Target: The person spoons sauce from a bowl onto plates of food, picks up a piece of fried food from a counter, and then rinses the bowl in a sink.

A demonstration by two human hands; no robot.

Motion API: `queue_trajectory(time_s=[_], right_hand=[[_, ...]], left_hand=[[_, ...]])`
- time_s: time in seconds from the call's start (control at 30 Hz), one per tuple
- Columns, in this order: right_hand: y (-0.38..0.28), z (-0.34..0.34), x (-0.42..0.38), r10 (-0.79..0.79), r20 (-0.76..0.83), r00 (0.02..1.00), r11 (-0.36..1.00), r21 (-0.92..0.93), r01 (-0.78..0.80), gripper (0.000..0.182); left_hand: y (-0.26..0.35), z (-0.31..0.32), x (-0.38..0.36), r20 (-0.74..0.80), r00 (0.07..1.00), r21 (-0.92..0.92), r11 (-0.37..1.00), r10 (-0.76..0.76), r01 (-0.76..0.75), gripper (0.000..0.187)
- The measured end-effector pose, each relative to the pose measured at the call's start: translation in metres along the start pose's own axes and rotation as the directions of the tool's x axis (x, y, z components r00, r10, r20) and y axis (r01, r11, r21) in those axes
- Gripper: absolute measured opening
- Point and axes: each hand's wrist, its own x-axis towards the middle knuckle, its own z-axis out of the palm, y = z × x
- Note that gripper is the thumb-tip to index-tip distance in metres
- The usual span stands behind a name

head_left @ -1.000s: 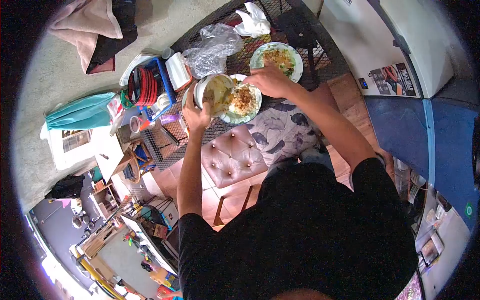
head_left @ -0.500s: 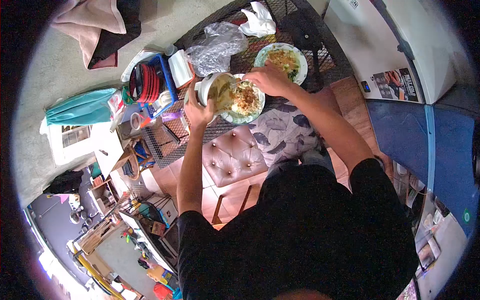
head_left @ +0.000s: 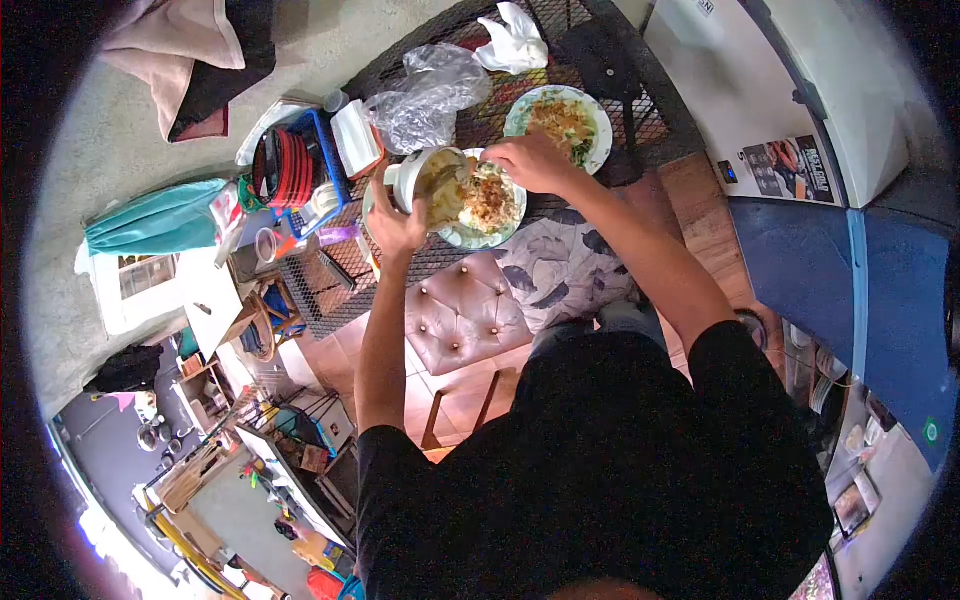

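My left hand (head_left: 397, 226) grips a white bowl (head_left: 404, 184) from the near side, tipped to the right. Inside it is a yellowish-brown, soupy food. The bowl's lip overhangs a plate (head_left: 466, 238) carrying pale food with brown crumbly topping (head_left: 490, 203). My right hand (head_left: 532, 162) is above that plate's far edge, fingers pinched on a thin spoon-like utensil that reaches toward the bowl; its tip is hard to make out. Just beyond my right hand lies a second plate (head_left: 602, 146) with greens and an orange-brown topping.
On the black mesh table (head_left: 318, 290) are a clear plastic bag (head_left: 430, 100), a white crumpled bag (head_left: 513, 40), a white container (head_left: 357, 138) and a blue basket (head_left: 338, 165) with red items. A tufted stool (head_left: 465, 315) and leaf-patterned cushion (head_left: 560, 265) are close in front of me.
My right hand and the utensil have shifted slightly left and nearer the bowl. The bowl stays tipped over the plate in my left hand. The whole view has moved a little.
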Motion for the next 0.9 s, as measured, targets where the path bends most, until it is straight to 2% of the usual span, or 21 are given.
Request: queue_trajectory(time_s=[0.07, 0.1, 0.13, 0.2, 0.23, 0.33, 0.37, 0.43, 0.5, 0.57, 0.63, 0.67, 0.73, 0.77, 0.8, 0.83, 0.87, 0.9], right_hand=[[-0.001, 0.0, 0.003, -0.014, 0.04, 0.999, 0.993, -0.113, 0.019, 0.023], [0.001, -0.003, 0.002, -0.004, 0.077, 0.997, 0.994, -0.11, 0.012, 0.023], [0.003, -0.007, 0.0, 0.0, 0.078, 0.997, 0.994, -0.109, 0.008, 0.023], [0.01, -0.016, -0.006, -0.047, 0.144, 0.989, 0.992, -0.107, 0.062, 0.023], [0.012, -0.019, -0.01, -0.104, 0.093, 0.99, 0.986, -0.121, 0.115, 0.021], [0.012, -0.031, -0.015, -0.127, 0.106, 0.986, 0.979, -0.148, 0.142, 0.021], [0.01, -0.033, -0.014, -0.123, 0.105, 0.987, 0.979, -0.148, 0.138, 0.021], [0.004, -0.03, -0.006, -0.054, 0.021, 0.998, 0.989, -0.136, 0.057, 0.021], [-0.002, -0.023, 0.003, -0.053, -0.007, 0.999, 0.988, -0.148, 0.051, 0.021], [-0.004, -0.017, 0.008, -0.055, -0.037, 0.998, 0.985, -0.165, 0.048, 0.021], [-0.006, -0.013, 0.008, -0.038, 0.074, 0.997, 0.98, -0.192, 0.052, 0.028], [-0.006, -0.013, 0.005, -0.038, 0.073, 0.997, 0.979, -0.197, 0.052, 0.028], [-0.007, -0.017, -0.009, -0.027, 0.192, 0.981, 0.975, -0.209, 0.068, 0.034], [0.0, -0.011, -0.022, -0.069, 0.065, 0.995, 0.983, -0.165, 0.079, 0.031], [0.005, -0.009, -0.036, -0.068, 0.073, 0.995, 0.982, -0.171, 0.079, 0.031], [0.009, -0.009, -0.047, -0.048, 0.045, 0.998, 0.998, -0.042, 0.05, 0.028], [0.012, -0.008, -0.06, -0.024, 0.022, 0.999, 0.996, 0.089, 0.022, 0.024], [0.019, 0.003, -0.075, -0.004, -0.066, 0.998, 0.982, 0.188, 0.016, 0.021]], left_hand=[[-0.001, -0.001, 0.0, 0.022, 1.0, -0.009, 1.0, -0.013, 0.013, 0.076], [0.01, -0.009, 0.002, 0.131, 0.978, -0.056, 0.984, -0.161, 0.169, 0.072], [0.011, -0.011, 0.003, 0.135, 0.978, -0.056, 0.984, -0.162, 0.171, 0.072], [0.009, -0.012, 0.006, 0.096, 0.992, -0.034, 0.996, -0.081, 0.085, 0.071], [0.006, -0.011, 0.008, 0.088, 0.994, -0.034, 0.997, -0.062, 0.065, 0.072], [-0.003, -0.007, 0.009, 0.033, 0.998, -0.007, 0.998, -0.055, 0.055, 0.076], [-0.007, -0.005, 0.01, -0.007, 1.0, 0.014, 1.0, 0.02, -0.02, 0.076], [-0.008, -0.003, 0.01, -0.004, 0.999, 0.009, 0.999, 0.036, -0.036, 0.076], [-0.004, -0.005, 0.012, 0.002, 0.998, 0.008, 0.998, 0.058, -0.058, 0.075], [0.007, -0.01, 0.01, 0.136, 0.984, -0.063, 0.99, -0.118, 0.128, 0.072], [0.007, -0.01, 0.009, 0.105, 0.99, -0.05, 0.994, -0.089, 0.095, 0.072], [0.007, -0.009, 0.008, 0.074, 0.995, -0.035, 0.997, -0.067, 0.069, 0.071], [0.007, -0.01, 0.004, 0.079, 0.99, -0.068, 0.99, -0.115, 0.121, 0.071], [0.001, -0.008, -0.001, 0.047, 0.986, -0.061, 0.984, -0.163, 0.165, 0.072], [-0.007, -0.005, -0.008, 0.016, 0.978, -0.055, 0.976, -0.209, 0.21, 0.072], [-0.017, -0.001, -0.017, -0.079, 0.989, -0.083, 0.99, -0.124, 0.117, 0.068], [-0.026, 0.006, -0.028, -0.066, 0.95, -0.258, 0.925, -0.306, 0.28, 0.062], [-0.043, 0.014, -0.045, -0.084, 0.933, -0.322, 0.895, -0.35, 0.307, 0.059]])
